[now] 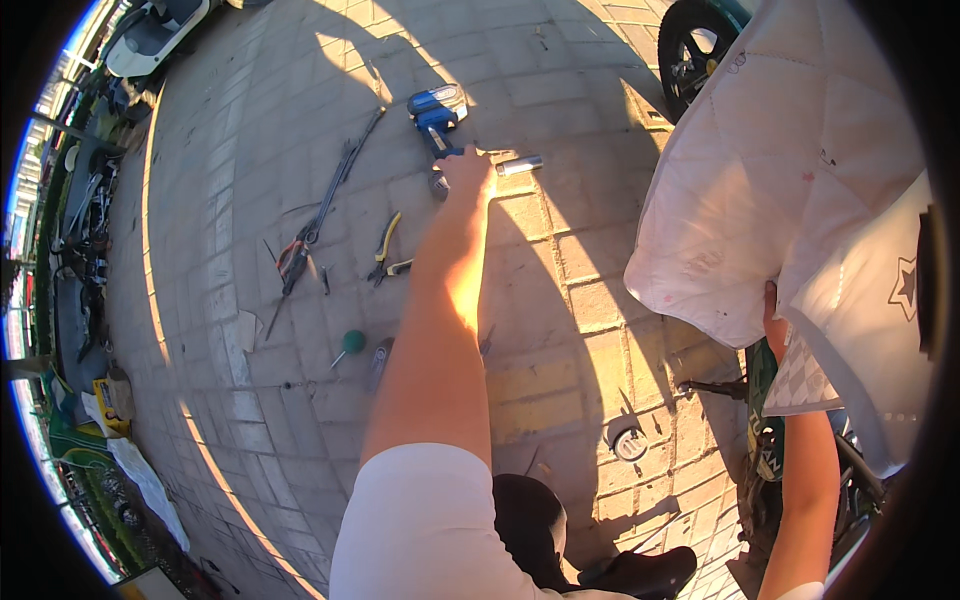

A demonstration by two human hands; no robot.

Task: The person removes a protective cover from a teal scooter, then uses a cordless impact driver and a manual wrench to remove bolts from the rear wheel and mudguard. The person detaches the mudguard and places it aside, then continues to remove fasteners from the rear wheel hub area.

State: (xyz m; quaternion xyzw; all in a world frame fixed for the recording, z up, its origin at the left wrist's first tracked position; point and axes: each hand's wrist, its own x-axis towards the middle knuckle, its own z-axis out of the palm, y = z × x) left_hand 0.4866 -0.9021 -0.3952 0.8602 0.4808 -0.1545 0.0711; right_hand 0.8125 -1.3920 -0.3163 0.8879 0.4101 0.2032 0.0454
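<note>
My left hand reaches down to the paving, its fingers closed around a blue cordless power tool whose battery end points away from me. A silver cylindrical socket protrudes to the right of this hand; the hand hides whether it is fitted to the tool. At the right, my right hand is up against a pale quilted cover, partly behind its folds. Most of its fingers are hidden. Left of my left forearm lie yellow-handled pliers and a green ball-handled screwdriver.
Long thin tools and a red-handled tool lie on the paving at left. A round metal piece sits near my dark shoe. The quilted cover hangs over a green vehicle. A black wheel stands far right.
</note>
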